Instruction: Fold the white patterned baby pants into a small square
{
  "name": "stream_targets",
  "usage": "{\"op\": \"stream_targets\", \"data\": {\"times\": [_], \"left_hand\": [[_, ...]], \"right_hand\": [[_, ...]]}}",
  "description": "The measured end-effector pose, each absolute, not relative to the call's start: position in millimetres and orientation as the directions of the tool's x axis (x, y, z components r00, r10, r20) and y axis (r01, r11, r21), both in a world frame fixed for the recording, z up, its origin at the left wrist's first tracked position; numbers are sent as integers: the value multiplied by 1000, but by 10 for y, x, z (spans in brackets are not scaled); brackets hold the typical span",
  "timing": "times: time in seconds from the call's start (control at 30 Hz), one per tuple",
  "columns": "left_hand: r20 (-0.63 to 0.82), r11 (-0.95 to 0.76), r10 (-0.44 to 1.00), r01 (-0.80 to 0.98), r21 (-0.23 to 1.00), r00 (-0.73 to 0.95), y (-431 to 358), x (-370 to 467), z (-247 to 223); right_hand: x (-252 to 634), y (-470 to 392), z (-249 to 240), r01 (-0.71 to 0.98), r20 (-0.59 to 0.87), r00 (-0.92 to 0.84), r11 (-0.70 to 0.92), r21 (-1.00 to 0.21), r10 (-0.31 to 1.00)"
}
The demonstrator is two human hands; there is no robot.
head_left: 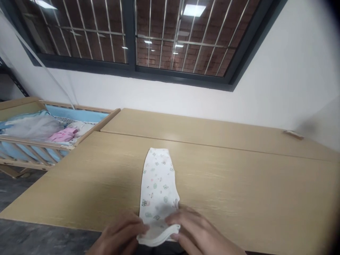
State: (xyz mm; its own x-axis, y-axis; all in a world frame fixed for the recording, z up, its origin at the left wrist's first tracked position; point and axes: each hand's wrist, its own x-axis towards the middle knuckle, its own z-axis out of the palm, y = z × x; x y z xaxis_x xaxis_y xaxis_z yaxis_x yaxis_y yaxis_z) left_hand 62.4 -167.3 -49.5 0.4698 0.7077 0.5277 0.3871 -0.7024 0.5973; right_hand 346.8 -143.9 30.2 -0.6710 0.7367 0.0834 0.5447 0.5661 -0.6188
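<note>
I have the left hand (120,230) with its fingers (143,229) pinching one end of the pale waistband (159,238), and the right hand (198,228) pinching the opposite end, so that this edge curves in a wave. The folded white baby pants (158,180), printed with small motifs, lie on the wooden bench (239,187), stretching away from the hands. Just beside the bench's left side I see a wooden crib (98,125) holding pink cloth (63,134).

Two hands (122,230) (198,228), one garment (158,177), one crib (98,125)
</note>
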Motion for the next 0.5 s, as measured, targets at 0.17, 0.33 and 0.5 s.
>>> {"op": "stream_targets", "data": {"times": [0.17,0.33,0.5], "left_hand": [[590,-594,782,528,607,203,-1283,619,28],[629,-513,776,623,591,42,-525,713,339],[388,-346,919,607,716,67,260,834,243]], "right_hand": [[3445,-1132,690,454,144,-626,509,-731,766],[3349,-409,654,420,298,-463,503,-756,835],[3247,462,202,371,315,-231,382,-846,921]]}}
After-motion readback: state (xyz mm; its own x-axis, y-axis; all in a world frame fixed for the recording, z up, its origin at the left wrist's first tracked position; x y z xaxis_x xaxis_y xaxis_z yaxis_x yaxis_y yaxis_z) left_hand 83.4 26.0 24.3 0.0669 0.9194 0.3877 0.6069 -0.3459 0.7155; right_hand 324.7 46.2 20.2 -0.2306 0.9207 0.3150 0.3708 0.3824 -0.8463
